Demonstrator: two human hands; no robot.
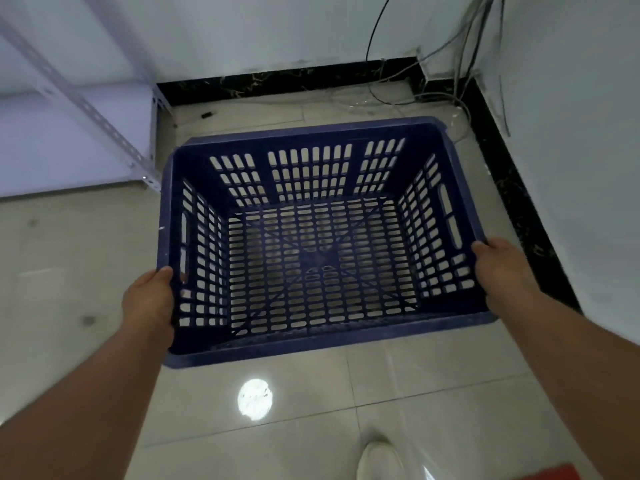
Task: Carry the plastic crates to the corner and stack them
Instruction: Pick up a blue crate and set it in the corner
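The left hand [149, 299] and right hand [502, 268] are each closing a grip over opposite short rims of the blue crate [322, 237], keeping it level and open side up at frame centre; it is hanging over the floor [69, 271] in the corner; the black skirting [512, 188] is running just beside its right rim and cables [446, 81] are trailing at upper right, while the shelf frame [86, 109] is crowding the upper left, so open room lies mainly below.

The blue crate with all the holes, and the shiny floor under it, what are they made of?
The blue crate looks like moulded plastic: one dull solid colour, with neat rows of matching slots in its walls and bottom. The floor looks like glazed or polished tile: pale squares with thin joint lines, glossy enough to mirror a lamp as a bright spot. Which kind of tile is hard to tell.
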